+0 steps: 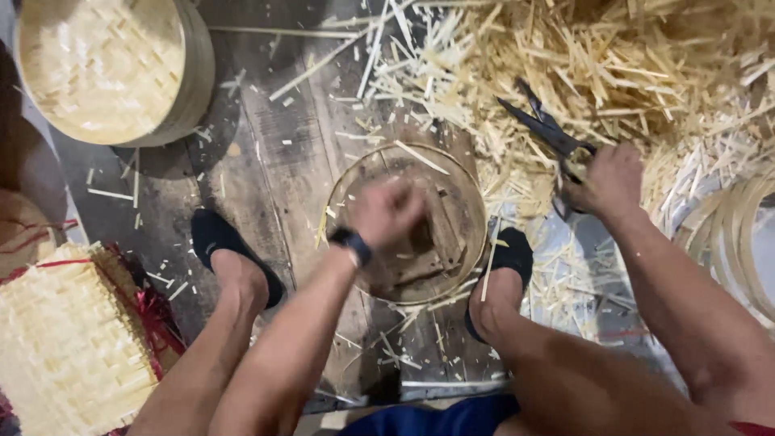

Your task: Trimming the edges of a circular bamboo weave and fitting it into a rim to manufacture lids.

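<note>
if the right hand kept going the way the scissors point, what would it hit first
The right hand holds dark scissors whose blades point up and to the left. Going straight on, they would most likely meet the pile of pale bamboo strips first, though how high the blades sit above it is hard to judge.

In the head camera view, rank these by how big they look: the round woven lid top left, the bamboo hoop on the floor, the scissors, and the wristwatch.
1. Round woven lid and bamboo hoop: look about alike, so I won't rank them.
2. Scissors, in the right hand.
3. Wristwatch.
</note>
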